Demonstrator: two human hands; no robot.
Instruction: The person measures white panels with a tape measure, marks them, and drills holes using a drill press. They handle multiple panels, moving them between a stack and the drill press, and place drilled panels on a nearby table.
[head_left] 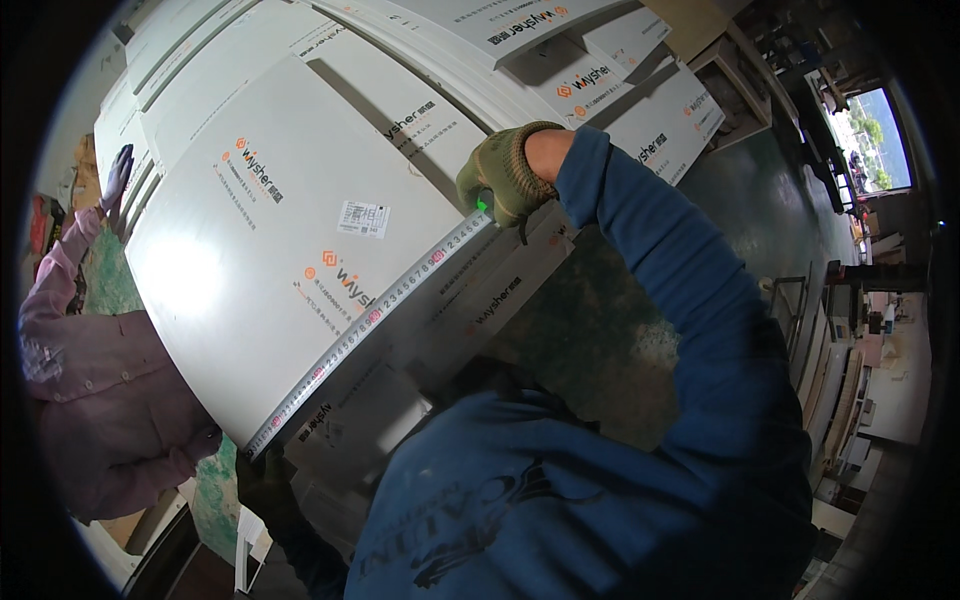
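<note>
A tape measure [374,322] is drawn out along the near edge of a large white panel [265,240] with orange and black print and a paper label [363,218]. My right hand [505,175], in a green-brown knit glove, is closed around the tape's case at the panel's far right corner. Only a bit of green from the case shows between the fingers. My left hand [263,483], gloved and in shadow, pinches the tape's end at the panel's near left corner; its fingers are partly hidden.
More white printed panels [600,80] are stacked behind and to the right. A person in a pink shirt [110,370] stands at the left, one gloved hand [118,175] at the panels' edge. Dark floor [610,330] lies to the right, with racks and boards [840,380] beyond.
</note>
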